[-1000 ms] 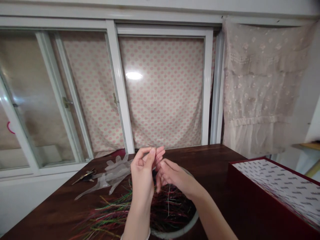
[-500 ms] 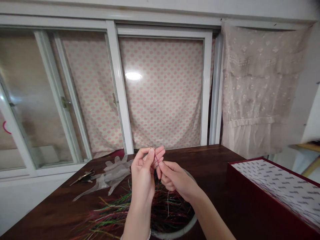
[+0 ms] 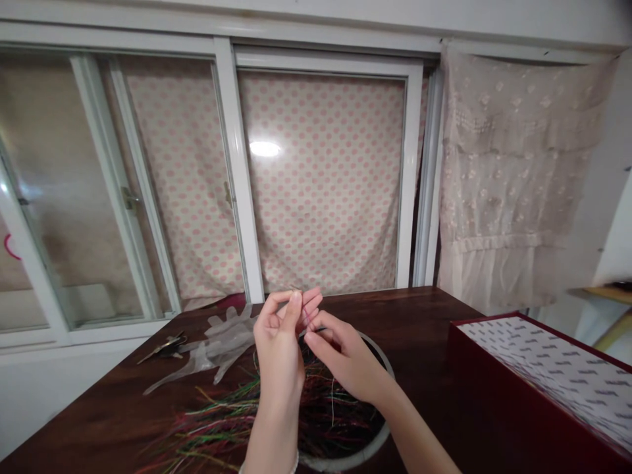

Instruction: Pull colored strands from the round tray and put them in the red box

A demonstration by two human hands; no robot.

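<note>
My left hand (image 3: 282,329) is raised over the table, its thumb and forefinger pinched on a thin thread (image 3: 307,318), the other fingers stretched out. Close beside it, my right hand (image 3: 340,352) holds the purplish part of the thread near its thumb and fingertips. A pale thread end (image 3: 332,401) hangs below the right hand. Under both hands lies a bundle of multicoloured threads (image 3: 222,421), red, green and yellow, spread across a round grey-rimmed thing (image 3: 388,368). My forearms hide part of the bundle.
Left of the hands lie crumpled clear plastic gloves (image 3: 222,342) and a bunch of keys (image 3: 170,347) on the dark wooden table (image 3: 419,316). A red box (image 3: 523,368) with patterned white paper stands at right. Behind are sliding windows (image 3: 326,184) and a lace curtain (image 3: 513,178).
My right hand has shifted slightly left and its fingers have opened a little, with the thumb lower. My left hand stays nearly still, its pinch kept.
</note>
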